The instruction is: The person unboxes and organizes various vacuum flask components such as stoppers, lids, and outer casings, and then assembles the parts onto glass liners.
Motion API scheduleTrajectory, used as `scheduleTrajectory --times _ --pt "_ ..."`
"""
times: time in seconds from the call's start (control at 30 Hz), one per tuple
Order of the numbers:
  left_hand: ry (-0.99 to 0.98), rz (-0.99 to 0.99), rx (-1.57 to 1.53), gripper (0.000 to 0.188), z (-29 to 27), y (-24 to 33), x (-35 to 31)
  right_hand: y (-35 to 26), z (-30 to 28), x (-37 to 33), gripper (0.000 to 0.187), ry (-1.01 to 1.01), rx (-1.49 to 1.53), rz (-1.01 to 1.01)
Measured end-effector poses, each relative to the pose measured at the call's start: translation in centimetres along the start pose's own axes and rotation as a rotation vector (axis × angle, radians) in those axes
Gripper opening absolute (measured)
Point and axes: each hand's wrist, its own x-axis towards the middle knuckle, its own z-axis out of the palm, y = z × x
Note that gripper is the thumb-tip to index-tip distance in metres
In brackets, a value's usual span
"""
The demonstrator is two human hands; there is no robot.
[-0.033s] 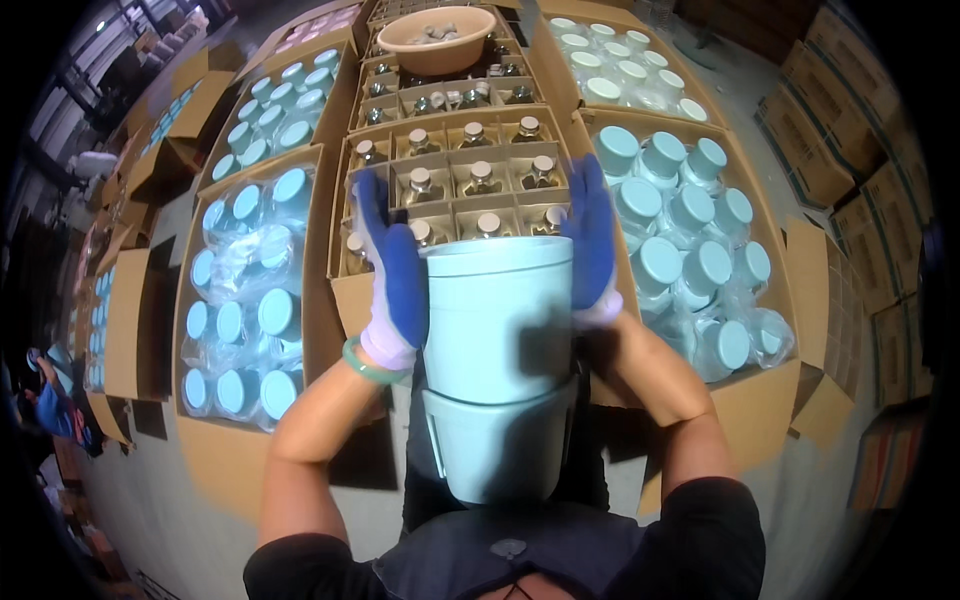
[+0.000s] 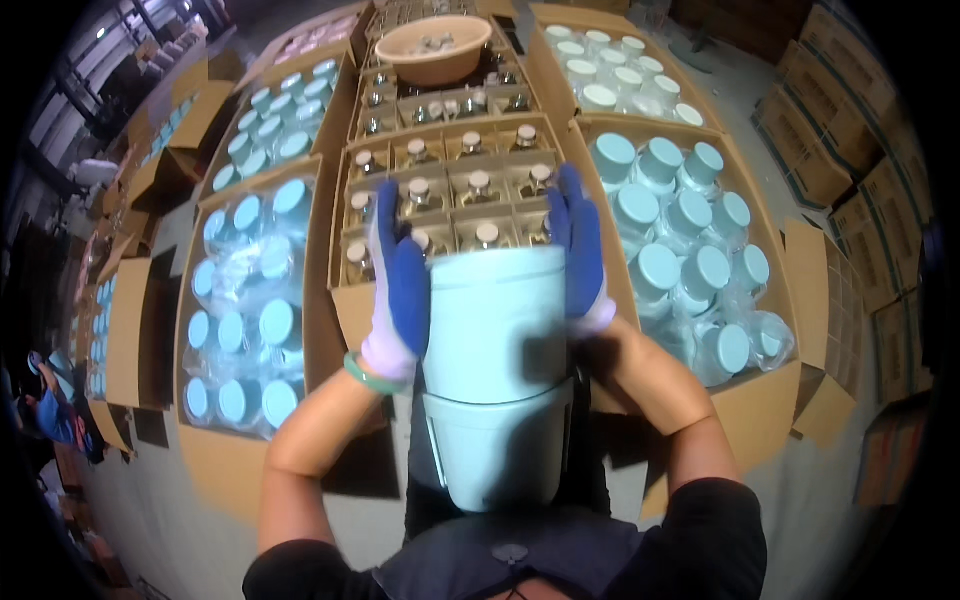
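Note:
A tall light-blue plastic bucket [image 2: 470, 325] is in front of my body, its lower end set in a second light-blue bucket [image 2: 490, 450] with a wider rim. My left hand [image 2: 398, 285], in a blue-palmed glove, presses its palm along the left side of the upper bucket. On the opposite side my right hand [image 2: 588, 260], gloved alike, presses in the same way. The bucket is held between both palms, with the fingertips reaching past its rim. What bears the lower bucket is hidden.
Ahead stands a divided carton [image 2: 345, 300] of capped clear bottles, with a peach basin [image 2: 435, 60] farther back. A carton [image 2: 310, 320] of blue-lidded containers is on the left, another such carton [image 2: 780, 400] on the right. Stacked boxes [image 2: 880, 240] line the far right.
Both hands and the upper bucket's rim have shifted slightly toward me, and the right hand has moved a little left. The palms stay against the bucket.

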Motion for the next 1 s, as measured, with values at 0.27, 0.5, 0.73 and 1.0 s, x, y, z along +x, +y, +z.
scheduleTrajectory --times 0.27,0.5,0.73,1.0 --pt "0.045 0.559 0.197 0.077 -2.3 7.4 2.4 -0.5 -3.1 2.8 0.058 0.182 0.479 0.132" --pt "-0.071 0.124 0.156 0.078 4.0 3.0 0.6 -2.5 2.9 0.0 0.065 -0.080 0.218 0.015" --pt "0.476 -0.144 -0.052 0.060 -12.6 -8.2 5.1 -13.1 -5.6 5.7 0.048 0.350 0.210 -0.703" --pt "0.049 -0.487 -0.486 0.069 0.8 -5.5 0.3 -8.7 5.1 -0.8 0.053 -0.322 -0.187 -0.258"
